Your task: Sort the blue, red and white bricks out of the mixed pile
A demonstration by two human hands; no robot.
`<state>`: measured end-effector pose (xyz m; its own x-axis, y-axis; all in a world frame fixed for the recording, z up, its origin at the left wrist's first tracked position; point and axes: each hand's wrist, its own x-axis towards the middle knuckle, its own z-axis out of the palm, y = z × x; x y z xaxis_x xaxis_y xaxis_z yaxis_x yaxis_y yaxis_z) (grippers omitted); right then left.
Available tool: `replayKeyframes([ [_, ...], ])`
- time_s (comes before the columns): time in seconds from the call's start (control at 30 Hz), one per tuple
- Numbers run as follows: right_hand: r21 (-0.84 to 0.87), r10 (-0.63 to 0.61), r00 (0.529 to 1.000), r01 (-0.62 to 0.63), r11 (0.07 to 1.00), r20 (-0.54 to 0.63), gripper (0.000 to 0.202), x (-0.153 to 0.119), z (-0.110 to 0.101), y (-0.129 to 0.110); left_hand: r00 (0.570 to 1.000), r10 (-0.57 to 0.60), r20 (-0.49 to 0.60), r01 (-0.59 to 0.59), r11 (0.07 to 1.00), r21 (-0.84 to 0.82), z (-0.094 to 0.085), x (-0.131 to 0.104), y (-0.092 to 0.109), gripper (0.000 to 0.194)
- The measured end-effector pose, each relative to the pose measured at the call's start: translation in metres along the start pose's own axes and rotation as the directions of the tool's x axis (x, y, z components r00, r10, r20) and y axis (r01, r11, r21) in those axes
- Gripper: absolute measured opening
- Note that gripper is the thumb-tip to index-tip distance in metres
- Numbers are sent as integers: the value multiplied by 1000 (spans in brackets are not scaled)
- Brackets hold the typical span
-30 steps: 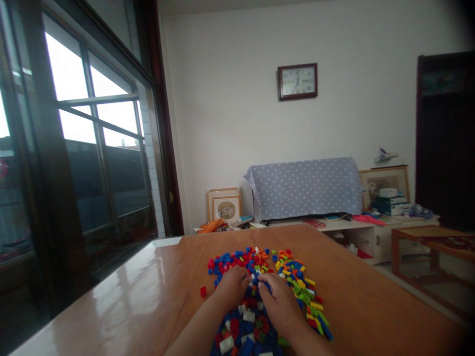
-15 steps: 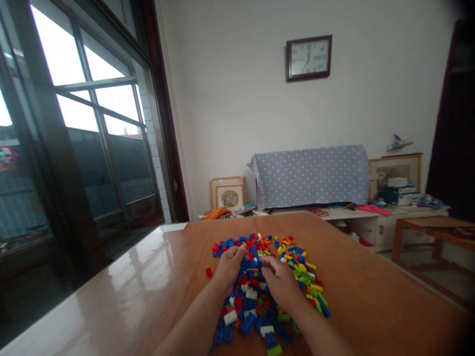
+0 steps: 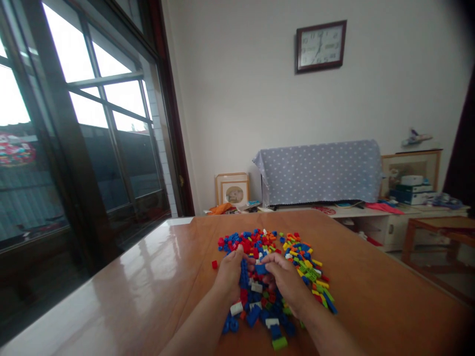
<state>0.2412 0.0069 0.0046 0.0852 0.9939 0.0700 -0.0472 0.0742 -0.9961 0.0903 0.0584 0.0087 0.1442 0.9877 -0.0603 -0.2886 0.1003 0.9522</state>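
Wooden table (image 3: 141, 287), loose bricks (image 3: 311, 273) around both hands (image 3: 230, 271)

The wooden tabletop (image 3: 148, 277) is showing a smooth, glossy brown surface, with pale glare spreading over its left side, while the plastic bricks (image 3: 236, 309) are looking smooth and hard on it. The dotted cover (image 3: 321, 173) is hanging as soft, matt cloth, and the wall (image 3: 237, 89) behind is appearing matt and smooth. The picture frames (image 3: 234, 184) are looking like light wood.
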Motion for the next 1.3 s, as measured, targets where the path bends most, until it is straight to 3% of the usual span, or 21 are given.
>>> replayKeyframes([
  [0.07,17,48,998,-49,999,40,21,-4,2,-2,996,-51,-72,46,997,-69,-2,-1,1,51],
  [0.2,-65,97,979,-86,994,179,33,-11,9,-2,985,-140,-103,119,974,-194,0,-4,4,45],
  [0.43,-94,56,936,-25,995,349,37,-16,21,4,993,-15,-119,-11,977,-212,14,-17,9,39],
  [0.53,-101,12,936,25,995,353,37,-16,23,6,995,-30,-93,7,972,-235,15,-20,12,46],
  [0.67,-48,79,922,-65,997,379,38,-18,21,-2,999,-20,44,30,971,-236,5,-22,18,56],
  [0.8,70,121,926,-156,985,358,35,-21,17,-12,976,35,213,-20,997,-73,-8,-27,30,41],
  [0.93,240,133,921,-232,942,367,31,-22,11,-17,939,105,329,-100,994,-34,-18,-34,44,38],
  [1.13,396,150,936,-275,876,318,34,-20,8,-15,951,141,276,-168,983,76,-23,-30,44,36],
  [1.3,378,131,976,-188,906,174,40,-16,9,-13,967,172,185,-170,985,-30,-20,-27,41,35],
])
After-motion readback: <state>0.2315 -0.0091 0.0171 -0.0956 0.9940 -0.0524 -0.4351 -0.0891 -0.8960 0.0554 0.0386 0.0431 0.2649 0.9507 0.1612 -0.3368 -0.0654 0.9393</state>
